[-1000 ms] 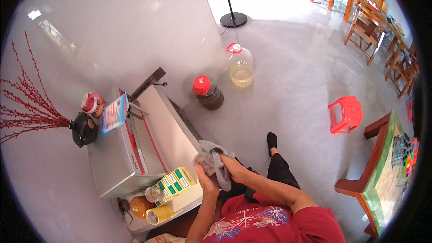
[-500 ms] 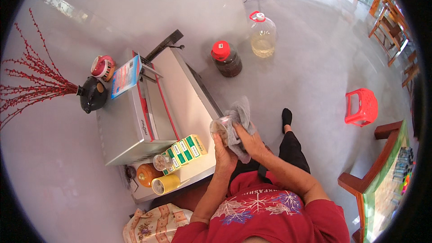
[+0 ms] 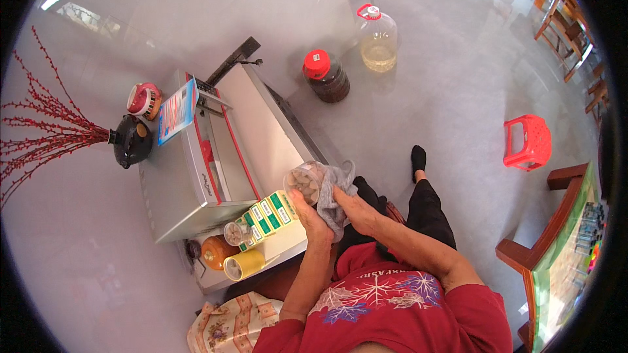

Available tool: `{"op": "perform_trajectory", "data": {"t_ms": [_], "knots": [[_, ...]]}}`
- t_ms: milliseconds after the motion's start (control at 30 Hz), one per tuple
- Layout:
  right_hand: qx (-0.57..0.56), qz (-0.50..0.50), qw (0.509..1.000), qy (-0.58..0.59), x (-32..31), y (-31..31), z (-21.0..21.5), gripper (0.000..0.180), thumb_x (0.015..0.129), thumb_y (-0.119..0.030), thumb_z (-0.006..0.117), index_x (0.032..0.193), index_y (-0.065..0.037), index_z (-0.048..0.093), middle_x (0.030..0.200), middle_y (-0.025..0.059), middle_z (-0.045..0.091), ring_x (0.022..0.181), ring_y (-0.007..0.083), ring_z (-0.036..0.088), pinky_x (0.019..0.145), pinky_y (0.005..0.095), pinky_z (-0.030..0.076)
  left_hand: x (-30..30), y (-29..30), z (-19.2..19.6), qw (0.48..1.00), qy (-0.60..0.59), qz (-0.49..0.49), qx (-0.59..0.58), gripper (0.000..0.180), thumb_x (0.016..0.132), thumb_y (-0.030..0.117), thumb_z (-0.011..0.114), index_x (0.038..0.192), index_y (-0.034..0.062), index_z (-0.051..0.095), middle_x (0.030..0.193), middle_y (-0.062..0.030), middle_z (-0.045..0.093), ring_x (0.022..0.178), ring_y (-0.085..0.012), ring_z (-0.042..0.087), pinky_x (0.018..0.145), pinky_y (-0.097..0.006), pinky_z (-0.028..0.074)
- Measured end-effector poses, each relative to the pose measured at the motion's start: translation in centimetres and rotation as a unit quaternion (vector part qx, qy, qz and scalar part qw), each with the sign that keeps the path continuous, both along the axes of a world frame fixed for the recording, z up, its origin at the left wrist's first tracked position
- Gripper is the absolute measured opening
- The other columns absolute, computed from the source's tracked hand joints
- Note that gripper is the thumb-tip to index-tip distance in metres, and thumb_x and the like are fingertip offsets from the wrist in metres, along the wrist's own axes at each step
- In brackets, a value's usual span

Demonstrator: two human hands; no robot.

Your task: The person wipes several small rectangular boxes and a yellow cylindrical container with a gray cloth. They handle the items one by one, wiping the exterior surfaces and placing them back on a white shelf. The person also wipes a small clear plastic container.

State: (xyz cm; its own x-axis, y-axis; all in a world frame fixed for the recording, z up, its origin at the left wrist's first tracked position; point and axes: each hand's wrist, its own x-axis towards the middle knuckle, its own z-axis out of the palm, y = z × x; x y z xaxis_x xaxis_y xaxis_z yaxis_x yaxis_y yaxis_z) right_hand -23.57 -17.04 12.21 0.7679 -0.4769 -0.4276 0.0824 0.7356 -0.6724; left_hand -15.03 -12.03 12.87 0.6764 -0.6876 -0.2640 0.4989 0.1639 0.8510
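Observation:
My left hand (image 3: 313, 221) is closed round a clear jar (image 3: 303, 182) with pale pieces inside, tilted so that its round end faces up and to the left. A grey cloth (image 3: 335, 204) wraps the jar's other side, and my right hand (image 3: 360, 212) grips that cloth against it. The jar is over the front edge of the white counter (image 3: 258, 117). Close to my left hand stand yellow-and-green boxes (image 3: 269, 217), with a smaller clear jar (image 3: 234, 233), a yellow canister (image 3: 244, 265) and an orange pot (image 3: 216, 252) beside them.
A silver cabinet (image 3: 176, 189) stands on the counter, with a black vase (image 3: 133, 140) of red twigs behind. On the floor are a red-lidded jar (image 3: 330, 84), a large bottle (image 3: 378, 49) and a red stool (image 3: 528, 142). At right is a wooden-edged table (image 3: 543, 242).
Both hands have moved a little left with the jar and cloth. The jar's round end is turned more into view, and the cloth is bunched closer to my right hand.

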Motion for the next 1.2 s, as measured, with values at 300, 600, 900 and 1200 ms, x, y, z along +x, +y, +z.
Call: {"op": "perform_trajectory", "data": {"t_ms": [300,600,900,1200], "knots": [[-0.054,-0.03,0.996,0.063,-2.8,2.1,1.5,0.033,0.088,-0.018,0.056,0.115,-0.001,0.049,0.099,0.0045,0.059,0.091,0.0112,0.054,0.082,0.0271,0.044,2.8,1.2,-4.4,0.999,0.012,-0.032,0.041,0.055,0.092,0.048,0.034,0.125,0.0048,0.044,0.119,-0.013,0.053,0.108,-0.026,0.053,0.092,-0.04,0.044],[-0.477,-0.146,0.861,0.103,-2.8,-0.5,0.9,0.036,0.081,-0.013,0.059,0.115,-0.004,0.051,0.116,0.0189,0.043,0.107,0.0336,0.042,0.094,0.0395,0.033,-0.6,2.1,-0.6,0.974,0.112,-0.186,-0.062,0.052,0.09,0.037,0.047,0.131,0.0066,0.035,0.127,-0.0092,0.045,0.118,-0.023,0.045,0.099,-0.038,0.038],[0.019,-0.131,0.99,0.041,-2.6,-2.8,1.0,0.03,0.085,-0.025,0.056,0.104,-0.002,0.058,0.1,0.0097,0.057,0.089,0.0185,0.056,0.078,0.0304,0.046,-1.0,2.8,0.1,0.975,-0.098,-0.199,0.001,0.083,0.058,-0.002,0.076,0.129,0.0028,0.034,0.116,-0.0113,0.05,0.107,-0.0233,0.052,0.093,-0.036,0.044],[0.181,-0.127,0.975,-0.015,-4.3,-0.6,-2.6,0.031,0.09,-0.028,0.053,0.109,-0.004,0.058,0.103,0.0087,0.06,0.09,0.0161,0.058,0.075,0.0312,0.049,-2.4,3.5,0.3,0.96,-0.227,-0.164,0.026,0.094,0.055,0.005,0.083,0.128,0.0035,0.024,0.121,-0.013,0.041,0.112,-0.0209,0.046,0.092,-0.033,0.044]]}}
